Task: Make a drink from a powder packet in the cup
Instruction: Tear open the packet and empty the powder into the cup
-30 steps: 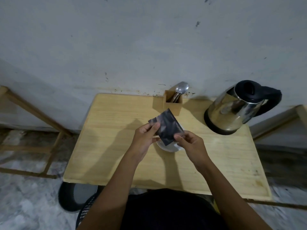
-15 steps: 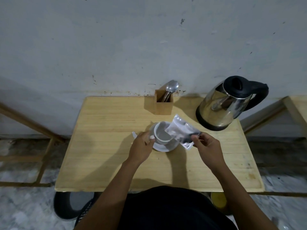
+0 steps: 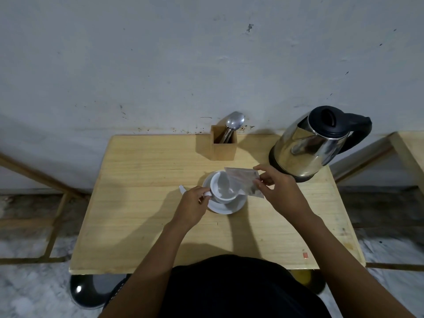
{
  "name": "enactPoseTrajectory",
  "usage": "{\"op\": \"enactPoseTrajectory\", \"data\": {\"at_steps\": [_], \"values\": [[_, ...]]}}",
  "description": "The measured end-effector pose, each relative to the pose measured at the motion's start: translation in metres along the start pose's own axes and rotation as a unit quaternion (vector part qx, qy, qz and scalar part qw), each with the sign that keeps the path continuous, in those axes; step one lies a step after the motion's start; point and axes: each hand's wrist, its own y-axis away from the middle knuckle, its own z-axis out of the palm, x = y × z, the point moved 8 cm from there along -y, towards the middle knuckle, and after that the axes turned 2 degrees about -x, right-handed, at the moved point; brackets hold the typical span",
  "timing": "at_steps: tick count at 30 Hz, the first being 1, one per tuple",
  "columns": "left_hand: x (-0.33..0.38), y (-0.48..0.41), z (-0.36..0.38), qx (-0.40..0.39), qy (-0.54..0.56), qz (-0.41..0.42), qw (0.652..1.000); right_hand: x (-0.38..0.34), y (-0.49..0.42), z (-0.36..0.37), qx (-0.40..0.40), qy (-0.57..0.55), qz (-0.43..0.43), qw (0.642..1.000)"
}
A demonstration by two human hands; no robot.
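Now R hand tips packet over cup.

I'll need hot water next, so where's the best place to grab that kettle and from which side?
Grip the kettle by its black loop handle, which sticks out on the right, away from the cup. Come in from the right with the right hand, avoiding the shiny metal body.

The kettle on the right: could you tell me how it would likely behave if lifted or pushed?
The kettle looks like polished steel, so probably rigid and slippery on its body. Its black handle seems the safer grip. The wide base suggests it would slide rather than tip; its water level is hidden, so weight is uncertain.
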Motion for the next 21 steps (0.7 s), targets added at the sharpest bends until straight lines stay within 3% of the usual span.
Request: {"op": "enactPoseTrajectory", "data": {"at_steps": [13, 21], "values": [[0.001, -0.001, -0.001, 0.000, 0.009, 0.026, 1.000, -0.030, -0.018, 0.005, -0.003, 0.109, -0.118, 0.987], [0.001, -0.002, -0.001, -0.002, 0.012, 0.037, 0.999, -0.030, -0.030, 0.007, -0.027, 0.091, -0.082, 0.992]]}}
